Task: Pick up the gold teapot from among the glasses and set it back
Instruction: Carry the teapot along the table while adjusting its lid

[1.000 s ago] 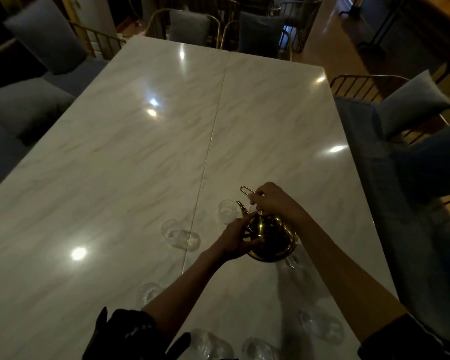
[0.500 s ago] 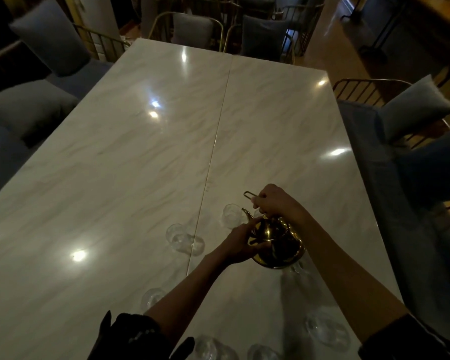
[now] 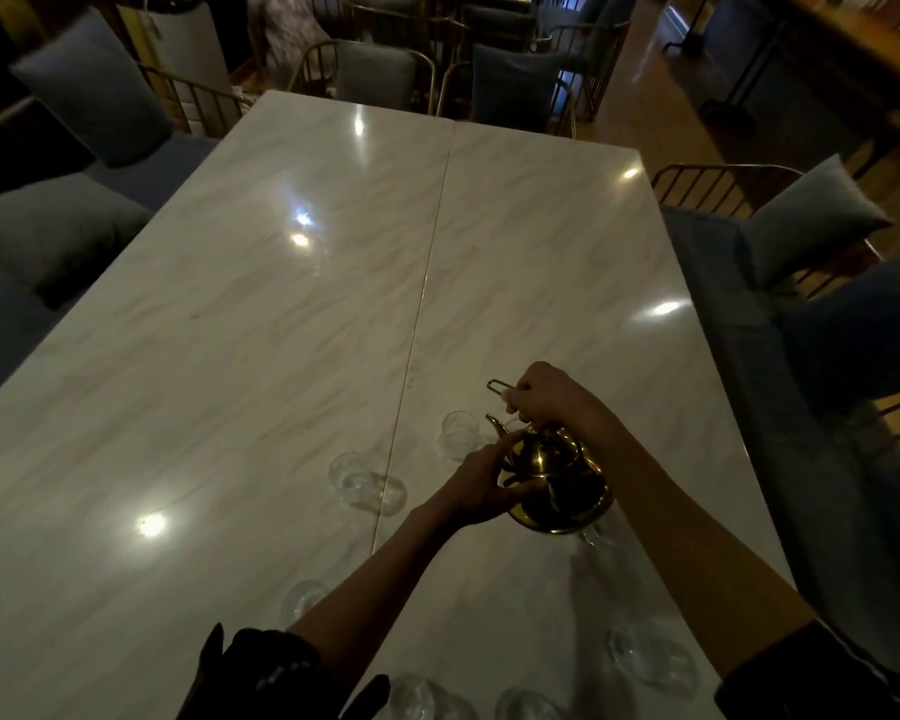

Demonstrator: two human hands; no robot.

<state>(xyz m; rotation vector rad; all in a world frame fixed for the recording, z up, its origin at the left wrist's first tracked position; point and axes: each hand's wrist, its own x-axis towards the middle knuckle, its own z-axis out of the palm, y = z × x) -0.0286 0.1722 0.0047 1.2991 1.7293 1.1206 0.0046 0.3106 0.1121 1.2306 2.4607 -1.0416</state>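
My right hand [image 3: 544,394] grips the teapot [image 3: 557,485] handle; my left hand [image 3: 481,485] cups its body, among glasses [image 3: 367,483] on the table [image 3: 281,330].

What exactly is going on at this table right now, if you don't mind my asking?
A person is holding a gold teapot with both hands over a marble table. The right hand grips the handle on top, while the left hand steadies its body. Clear glasses stand scattered around it. Whether the pot touches the table cannot be told.
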